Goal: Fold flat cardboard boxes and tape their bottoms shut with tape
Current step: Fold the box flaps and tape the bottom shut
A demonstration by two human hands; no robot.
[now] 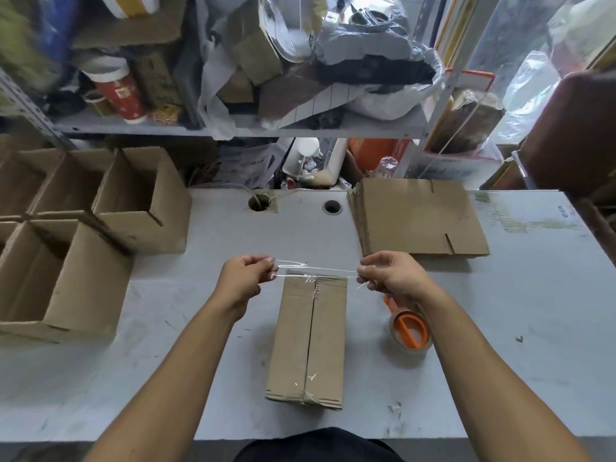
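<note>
— Where's the box?
— The folded brown corrugated cardboard box point(308, 338) stands mid-table, nearer the front edge, its seam up.
— And the hands?
— The left hand point(245, 278) and right hand point(393, 276) each pinch an end of a clear glossy tape strip point(316, 271), stretched over the box's far end.
— Around it?
— A clear tape roll on an orange dispenser point(409, 331) just right; flat cardboard sheets point(420, 218) near the back edge; open cardboard boxes point(66, 228) at the grey table's point(200, 361) left edge.

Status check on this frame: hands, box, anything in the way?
Left hand and right hand pinch a clear tape strip taut over the box far end. Near end taped. Tape dispenser beside, clear.
</note>
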